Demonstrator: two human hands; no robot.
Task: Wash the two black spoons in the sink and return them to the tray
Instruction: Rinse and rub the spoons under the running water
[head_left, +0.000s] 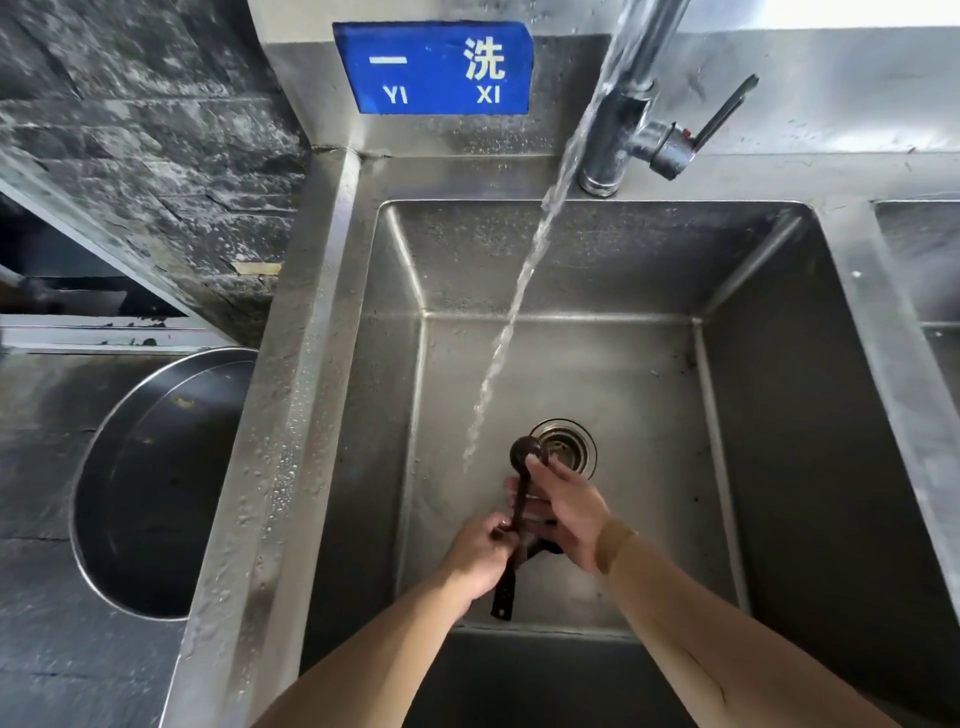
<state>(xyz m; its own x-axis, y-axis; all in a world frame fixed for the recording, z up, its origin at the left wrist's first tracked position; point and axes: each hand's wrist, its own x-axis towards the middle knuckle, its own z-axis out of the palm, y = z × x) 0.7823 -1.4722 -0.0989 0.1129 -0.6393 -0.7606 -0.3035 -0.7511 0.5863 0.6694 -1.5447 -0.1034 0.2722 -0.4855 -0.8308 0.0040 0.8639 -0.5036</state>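
Both hands held the black spoons low in the sink while the tap ran.

From my remote seat I saw the left hand (480, 558) with its fingers curled round the handle of one black spoon (521, 486), whose bowl pointed up beside the drain (565, 447). The right hand (563, 512) had its fingertips on that spoon's neck and its fingers wrapped loosely about the shaft. A second dark handle (504, 600) poked out below the hands; I could not tell which hand gripped it. The water stream (511, 317) fell from the faucet (618, 119) just left of the hands. A round metal basin (104, 441) sat left of the sink (753, 415), under a blue sign (434, 67).
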